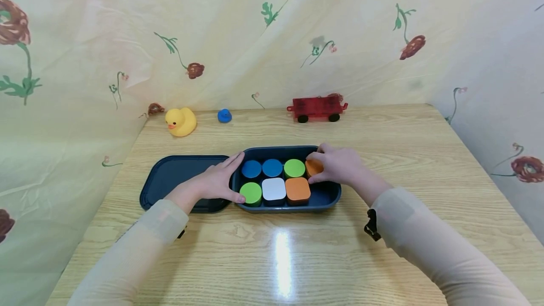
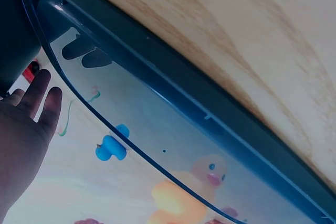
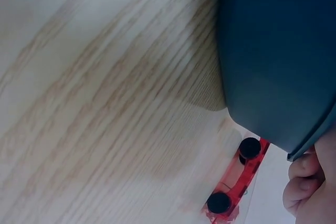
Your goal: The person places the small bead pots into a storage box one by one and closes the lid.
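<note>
A dark blue box [image 1: 325, 202] holds two rows of small blocks. Its back row has two blue round blocks [image 1: 251, 169], a green round block [image 1: 294, 168] and an orange block [image 1: 312, 167], partly covered by fingers. My right hand [image 1: 340, 165] reaches over the box's right end and grips that orange block between thumb and fingers. In front sit another green round block [image 1: 250, 193], a white square block [image 1: 274, 189] and an orange square block [image 1: 297, 188]. My left hand [image 1: 217, 182] rests at the box's left end, fingers extended, thumb by the front green block.
A dark lid [image 1: 170, 181] lies on the wooden table [image 1: 238, 259], left of the box and partly under the left forearm. Along the back stand a yellow rubber duck [image 1: 182, 122], a small blue duck [image 1: 224, 116] and a red toy wagon [image 1: 318, 108], before a flowered cloth [image 1: 238, 37].
</note>
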Tool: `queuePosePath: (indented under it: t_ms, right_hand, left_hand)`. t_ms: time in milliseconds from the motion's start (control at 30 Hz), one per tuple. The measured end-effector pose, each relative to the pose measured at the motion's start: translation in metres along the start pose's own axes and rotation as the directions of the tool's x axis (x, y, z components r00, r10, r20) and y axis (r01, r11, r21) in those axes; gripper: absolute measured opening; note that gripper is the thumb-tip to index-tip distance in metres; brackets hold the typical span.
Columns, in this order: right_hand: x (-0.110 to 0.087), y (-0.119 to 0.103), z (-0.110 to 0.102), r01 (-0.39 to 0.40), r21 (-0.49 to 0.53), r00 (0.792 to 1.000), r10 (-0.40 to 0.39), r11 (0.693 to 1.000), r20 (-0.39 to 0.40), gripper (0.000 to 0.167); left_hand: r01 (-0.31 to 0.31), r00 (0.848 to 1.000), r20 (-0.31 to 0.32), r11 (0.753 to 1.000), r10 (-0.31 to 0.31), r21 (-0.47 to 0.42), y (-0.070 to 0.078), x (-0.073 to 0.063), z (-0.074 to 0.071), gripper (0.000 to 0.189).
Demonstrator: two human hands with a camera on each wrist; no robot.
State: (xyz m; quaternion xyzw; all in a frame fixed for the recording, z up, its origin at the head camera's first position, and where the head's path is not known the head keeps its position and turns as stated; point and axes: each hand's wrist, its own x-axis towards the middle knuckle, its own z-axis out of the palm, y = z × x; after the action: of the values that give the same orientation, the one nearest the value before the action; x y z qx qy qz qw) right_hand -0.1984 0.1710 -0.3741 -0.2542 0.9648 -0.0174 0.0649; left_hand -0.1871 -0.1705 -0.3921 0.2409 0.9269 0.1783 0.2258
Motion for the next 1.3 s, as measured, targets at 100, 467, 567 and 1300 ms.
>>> queuePosePath:
  t_ms: [100, 467, 567, 1300]
  right_hand:
    - [0.0, -0.001, 0.0, -0.01, -0.013, 1.0, 0.01, 1.0, 0.015, 0.065]
    - [-0.005, 0.004, -0.004, 0.032, 0.008, 0.999, -0.032, 0.999, 0.038, 0.058]
    - [-0.006, 0.007, -0.004, 0.052, 0.017, 0.998, -0.052, 0.999, 0.044, 0.057]
    - [-0.01, 0.01, -0.005, 0.06, 0.08, 0.998, -0.061, 0.995, 0.015, 0.056]
  left_hand:
    - [0.006, 1.0, 0.006, 1.0, -0.006, 0.0, 0.001, -0.001, -0.001, 0.119]
    - [0.004, 1.0, 0.012, 1.0, -0.004, 0.004, 0.004, 0.0, -0.002, 0.119]
    - [0.006, 1.0, 0.012, 1.0, -0.006, 0.003, 0.004, 0.001, -0.002, 0.119]
    - [-0.007, 1.0, 0.008, 1.0, 0.007, 0.005, 0.003, 0.0, -0.001, 0.116]
